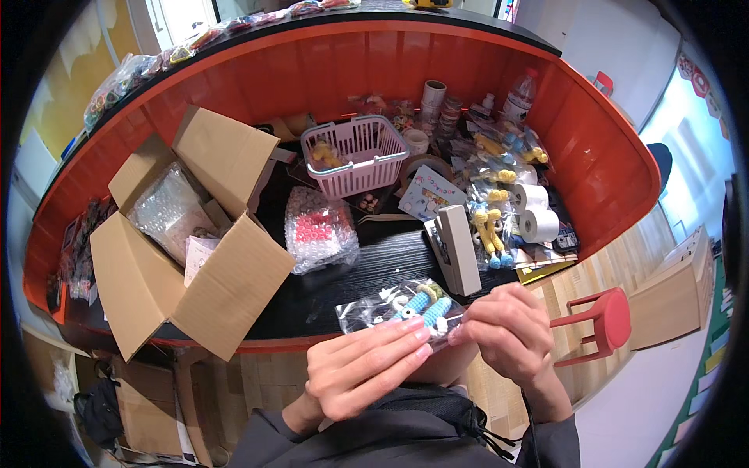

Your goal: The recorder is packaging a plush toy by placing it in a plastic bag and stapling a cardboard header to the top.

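Note:
A clear plastic bag [374,305] with blue crocheted pieces [425,309] and small white parts in it is at the near edge of the black desk. My left hand [368,365] lies over its near side with the fingers straight; whether it grips from below is hidden. My right hand [510,334] pinches the bag's right end between thumb and fingers. Just beyond the bag stands a beige bag sealer or stapler-like device [458,250]. Right of that lie bagged yellow and blue crocheted figures [490,234]. A bubble-wrapped bundle [322,231] with red pieces lies further left.
An open cardboard box [234,286] holding bubble wrap stands at left. A pink plastic basket [357,181] is at the back centre. White rolls [539,225], a printed card [432,193] and a bottle [519,96] are toward the right. The red desk wall [263,76] curves behind; a red stool [613,324] stands right.

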Demonstrator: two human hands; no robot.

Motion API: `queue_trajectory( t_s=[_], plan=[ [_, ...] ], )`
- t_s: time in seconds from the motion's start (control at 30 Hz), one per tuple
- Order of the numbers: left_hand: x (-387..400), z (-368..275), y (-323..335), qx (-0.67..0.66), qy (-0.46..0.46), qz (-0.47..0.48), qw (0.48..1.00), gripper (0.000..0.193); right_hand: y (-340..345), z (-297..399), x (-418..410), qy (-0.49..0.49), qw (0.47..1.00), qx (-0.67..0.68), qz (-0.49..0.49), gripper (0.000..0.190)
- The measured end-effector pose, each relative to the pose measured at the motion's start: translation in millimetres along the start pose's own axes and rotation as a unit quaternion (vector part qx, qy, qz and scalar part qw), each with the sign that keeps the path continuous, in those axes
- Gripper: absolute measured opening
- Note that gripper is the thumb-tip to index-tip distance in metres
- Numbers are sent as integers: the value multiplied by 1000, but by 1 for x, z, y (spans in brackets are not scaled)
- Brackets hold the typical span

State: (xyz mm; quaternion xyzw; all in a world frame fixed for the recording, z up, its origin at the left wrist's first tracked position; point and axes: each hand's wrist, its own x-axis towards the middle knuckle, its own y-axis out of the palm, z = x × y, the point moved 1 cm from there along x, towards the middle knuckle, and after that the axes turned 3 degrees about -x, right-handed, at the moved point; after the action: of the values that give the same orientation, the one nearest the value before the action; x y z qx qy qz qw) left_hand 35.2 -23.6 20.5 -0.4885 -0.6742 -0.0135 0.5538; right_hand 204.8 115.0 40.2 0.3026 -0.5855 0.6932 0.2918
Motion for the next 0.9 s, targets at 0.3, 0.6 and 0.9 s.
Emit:
queue_trajectory(
  t_s=[0.3, 0.6, 0.9],
  plan=[
    [-27, 21, 18, -312, -303, -140, 889, 43, 4, -4, -25, 281, 944, 175, -8, 17],
    [-26, 24, 18, -432, -366, -157, 809, 40, 1, -6, -28, 425, 851, 306, 16, 15],
    [-18, 10, 12, -310, -311, -171, 882, 38, -8, 8, 6, 288, 946, 125, 82, 25]
  ],
)
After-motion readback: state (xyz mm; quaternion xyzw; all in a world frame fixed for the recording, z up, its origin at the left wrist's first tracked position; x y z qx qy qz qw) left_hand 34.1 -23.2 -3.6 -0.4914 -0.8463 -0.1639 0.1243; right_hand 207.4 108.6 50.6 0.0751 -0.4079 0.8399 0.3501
